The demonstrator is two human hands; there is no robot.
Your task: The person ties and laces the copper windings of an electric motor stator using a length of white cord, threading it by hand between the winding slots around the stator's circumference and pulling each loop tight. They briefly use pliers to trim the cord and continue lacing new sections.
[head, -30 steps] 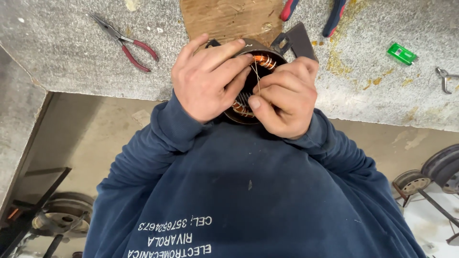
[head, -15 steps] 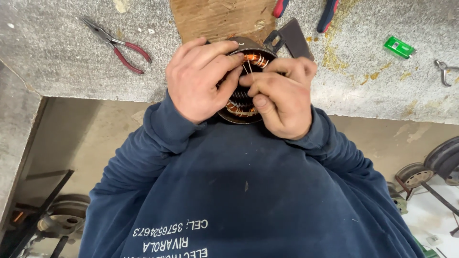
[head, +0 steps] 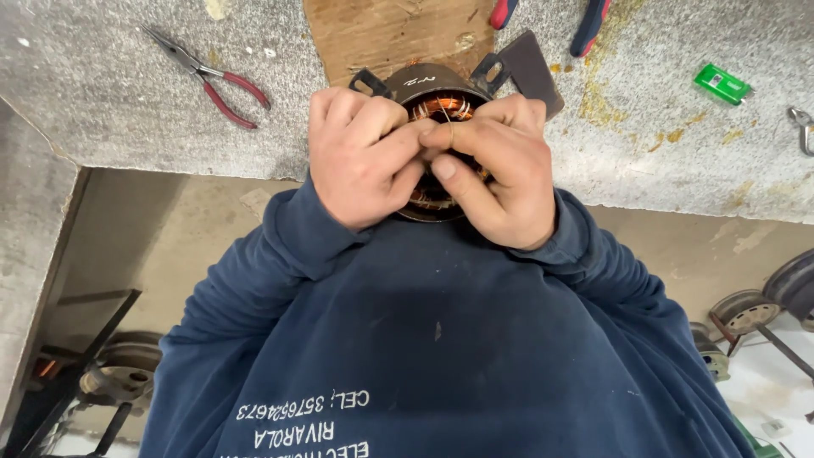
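Motor housing (head: 428, 85): I see dark brown-black metal
Windings (head: 441, 108): bright copper orange
Pliers (head: 212, 76): red handles, grey steel jaws
Sweatshirt (head: 441, 339): navy blue, white lettering
Workbench (head: 110, 93): speckled grey, yellow stains
Board (head: 381, 34): tan wood
Small box (head: 722, 83): green

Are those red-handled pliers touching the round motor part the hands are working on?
Apart. The head view shows the pliers lying on the grey bench well off to the side of the motor part, with bare bench between them.
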